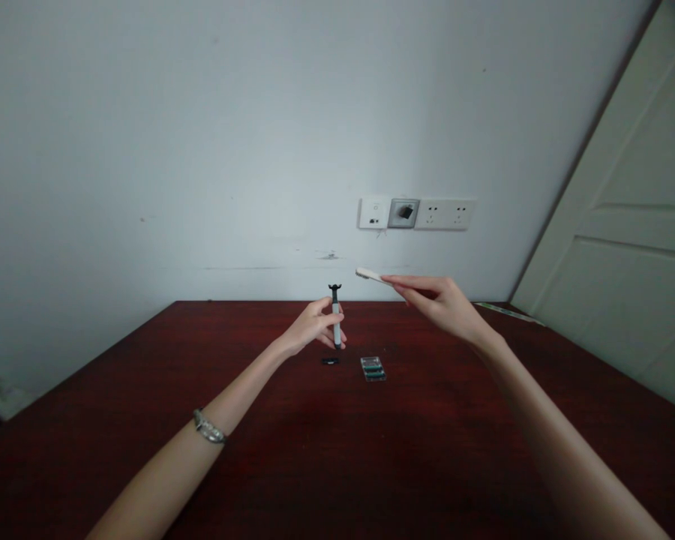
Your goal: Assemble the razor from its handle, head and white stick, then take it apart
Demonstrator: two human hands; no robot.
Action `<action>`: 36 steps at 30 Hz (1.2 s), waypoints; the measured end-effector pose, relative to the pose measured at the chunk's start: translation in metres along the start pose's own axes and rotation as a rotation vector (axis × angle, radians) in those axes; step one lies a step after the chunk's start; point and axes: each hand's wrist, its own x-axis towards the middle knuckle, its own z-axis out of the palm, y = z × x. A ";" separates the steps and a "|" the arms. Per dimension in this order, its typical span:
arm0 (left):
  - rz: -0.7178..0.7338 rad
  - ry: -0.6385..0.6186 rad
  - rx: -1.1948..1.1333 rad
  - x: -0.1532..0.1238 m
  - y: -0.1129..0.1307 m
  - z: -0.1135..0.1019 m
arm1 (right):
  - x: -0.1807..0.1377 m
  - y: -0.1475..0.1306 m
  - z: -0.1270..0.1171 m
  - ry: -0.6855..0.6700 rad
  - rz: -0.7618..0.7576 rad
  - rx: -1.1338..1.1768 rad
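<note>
My left hand [313, 327] is closed around a razor handle [336, 319], grey with a black forked top, held upright above the table. No blade head sits on the fork. In my right hand [439, 300] is a white toothbrush [371, 275], pinched between thumb and fingers. Its dark bristles face down and point left, a little above and to the right of the razor handle, not touching it. Below the left hand lies a small black piece [331, 361], which looks like a razor head. Beside it is a clear plastic case [373, 368] with dark green strips inside.
The dark red wooden table [292, 465] runs back to a white wall [202, 150]. Wall sockets [444, 214] are set above its far edge, one holding a black plug [406, 212]. A flat patterned strip [509, 312] lies at the back right, near a pale panelled door [624, 225].
</note>
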 end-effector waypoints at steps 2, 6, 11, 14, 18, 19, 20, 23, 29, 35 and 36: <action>-0.003 -0.003 -0.005 0.001 0.000 0.001 | 0.000 0.003 0.001 -0.010 -0.016 -0.024; 0.012 -0.008 0.004 0.002 -0.001 0.003 | -0.001 0.010 0.004 -0.032 -0.028 -0.136; 0.056 -0.018 0.074 0.003 -0.001 0.009 | -0.001 0.004 0.013 -0.070 -0.054 -0.294; 0.098 -0.020 0.112 0.002 0.000 0.013 | -0.002 0.000 0.016 -0.089 -0.095 -0.344; 0.137 -0.015 0.104 -0.002 0.005 0.011 | -0.002 0.007 0.010 -0.092 -0.123 -0.375; 0.145 -0.009 0.101 -0.002 0.006 0.009 | -0.002 0.009 0.008 -0.090 -0.124 -0.372; 0.151 -0.001 0.100 -0.003 0.006 0.007 | -0.003 0.012 0.006 -0.089 -0.123 -0.364; 0.154 0.012 0.115 -0.002 0.002 0.004 | -0.003 0.014 0.005 -0.071 -0.121 -0.329; 0.159 -0.017 0.140 0.002 0.001 0.010 | -0.003 0.008 0.017 -0.110 -0.196 -0.348; 0.183 -0.007 0.111 -0.005 0.012 0.000 | -0.004 0.013 0.010 -0.075 -0.186 -0.365; 0.182 0.003 0.115 -0.006 0.011 -0.001 | -0.004 0.013 0.008 -0.057 -0.186 -0.353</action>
